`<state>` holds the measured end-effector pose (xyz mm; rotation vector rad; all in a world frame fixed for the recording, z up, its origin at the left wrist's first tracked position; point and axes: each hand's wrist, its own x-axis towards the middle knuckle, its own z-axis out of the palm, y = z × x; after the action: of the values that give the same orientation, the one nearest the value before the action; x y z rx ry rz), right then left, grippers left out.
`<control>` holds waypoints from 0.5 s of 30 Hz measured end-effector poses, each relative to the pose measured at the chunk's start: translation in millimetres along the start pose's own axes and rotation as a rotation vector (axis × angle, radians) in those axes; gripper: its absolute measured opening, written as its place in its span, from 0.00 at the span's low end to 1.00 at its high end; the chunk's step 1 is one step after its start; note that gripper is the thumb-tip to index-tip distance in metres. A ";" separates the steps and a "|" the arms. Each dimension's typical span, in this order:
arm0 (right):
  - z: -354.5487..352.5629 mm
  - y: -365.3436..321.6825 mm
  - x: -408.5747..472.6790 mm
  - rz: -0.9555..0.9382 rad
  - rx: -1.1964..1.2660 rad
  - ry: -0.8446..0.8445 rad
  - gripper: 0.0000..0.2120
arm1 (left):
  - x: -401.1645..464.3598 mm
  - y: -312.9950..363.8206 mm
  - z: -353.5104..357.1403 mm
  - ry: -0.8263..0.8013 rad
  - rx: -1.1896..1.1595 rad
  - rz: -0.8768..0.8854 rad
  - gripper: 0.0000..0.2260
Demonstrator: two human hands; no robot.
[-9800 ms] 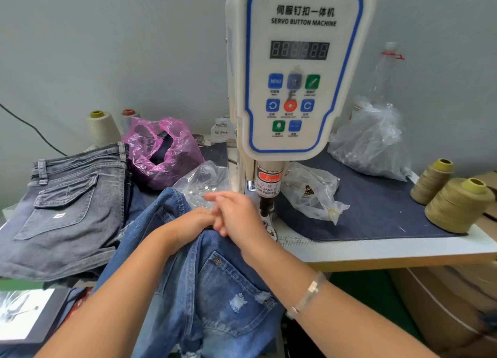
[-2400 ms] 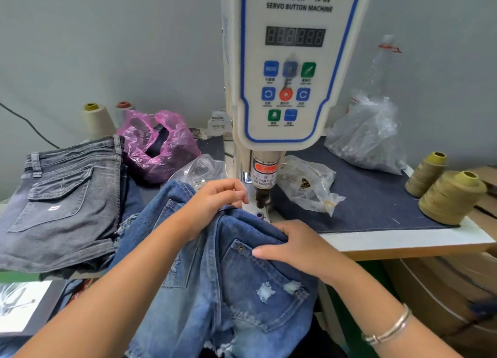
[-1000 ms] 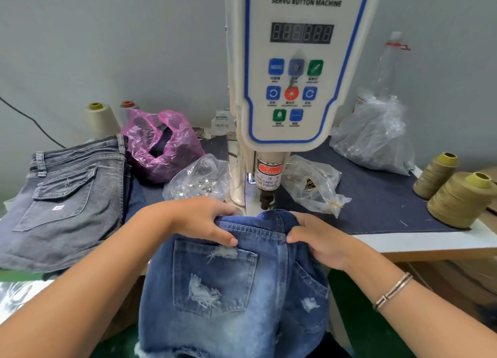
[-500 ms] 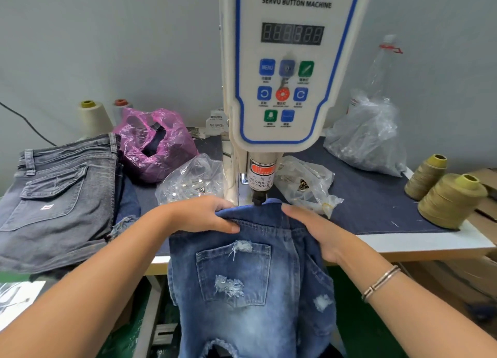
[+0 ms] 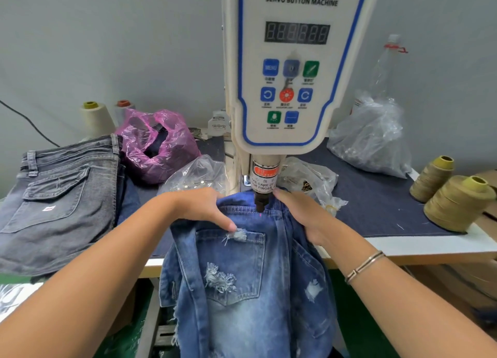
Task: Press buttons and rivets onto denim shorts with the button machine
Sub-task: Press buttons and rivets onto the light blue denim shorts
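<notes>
The shorts hang off the front edge of the table, waistband up on the machine bed and leg hems down toward the floor, so their long axis runs away from the person, straight toward the machine. The back faces up: a torn pocket shows just below the waistband. The waistband sits directly under the punch, with a small red light dot on the denim just in front of it. The left hand lies on the cloth left of the punch, fingers stretched out and pressing it flat; the right hand holds the waistband on the other side, fingers forward over the fold, thumb hidden, so I cannot tell if it pinches or only presses. This looks like the lining-up step, the spot being brought under the tool before a press. The next move calls for keeping the band taut and still, the mark on the dot, and both sets of fingertips clear of the punch, which they are close to. Beside all this lie grey shorts, a pink bag and thread cones.
</notes>
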<state>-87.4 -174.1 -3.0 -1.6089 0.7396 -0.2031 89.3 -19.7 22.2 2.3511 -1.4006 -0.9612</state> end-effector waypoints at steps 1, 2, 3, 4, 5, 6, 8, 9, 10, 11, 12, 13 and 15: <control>1.7 -2.5 4.1 -0.011 -0.021 0.027 0.18 | 2.8 0.3 -2.5 0.015 0.018 -0.006 0.20; 3.0 -4.5 8.0 -0.024 -0.028 0.047 0.19 | 5.2 0.2 -4.6 0.019 0.020 0.002 0.15; 3.7 -6.0 11.1 -0.032 -0.025 0.054 0.20 | 6.3 -0.7 -5.9 0.016 -0.005 0.019 0.11; 3.4 -6.2 12.9 -0.041 -0.021 0.050 0.19 | 6.3 -2.2 -5.5 0.006 -0.066 0.039 0.07; 1.8 -6.2 12.7 -0.051 -0.027 0.035 0.17 | 5.7 -4.4 -3.6 -0.015 -0.165 0.057 0.04; -1.3 -5.0 12.0 -0.055 -0.035 0.002 0.15 | 4.6 -6.4 -0.6 -0.039 -0.282 0.077 0.03; -12.2 -1.0 10.3 -0.050 -0.036 -0.126 0.15 | 5.2 -8.8 5.6 -0.056 -0.449 0.107 0.05; -18.3 0.5 8.4 -0.037 -0.029 -0.206 0.17 | 7.5 -9.7 8.0 -0.041 -0.477 0.114 0.06; -23.7 1.0 6.7 -0.024 -0.028 -0.283 0.18 | 10.2 -10.0 9.9 -0.022 -0.490 0.119 0.06; -27.9 0.5 4.5 -0.010 -0.048 -0.345 0.20 | 12.7 -10.9 11.0 -0.008 -0.500 0.121 0.06; -30.9 0.4 3.1 0.005 -0.086 -0.392 0.22 | 14.6 -11.9 11.8 0.000 -0.510 0.121 0.07; -32.4 0.1 2.0 0.012 -0.124 -0.425 0.24 | 15.6 -12.2 11.6 0.005 -0.519 0.120 0.09; -33.0 3.0 2.3 -0.018 -0.155 -0.425 0.25 | 16.2 -11.1 12.0 0.015 -0.524 0.116 0.15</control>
<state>-104.2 -202.6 0.0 -1.7298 0.4190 0.1855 94.5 -26.3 0.8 1.8671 -1.0964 -1.1118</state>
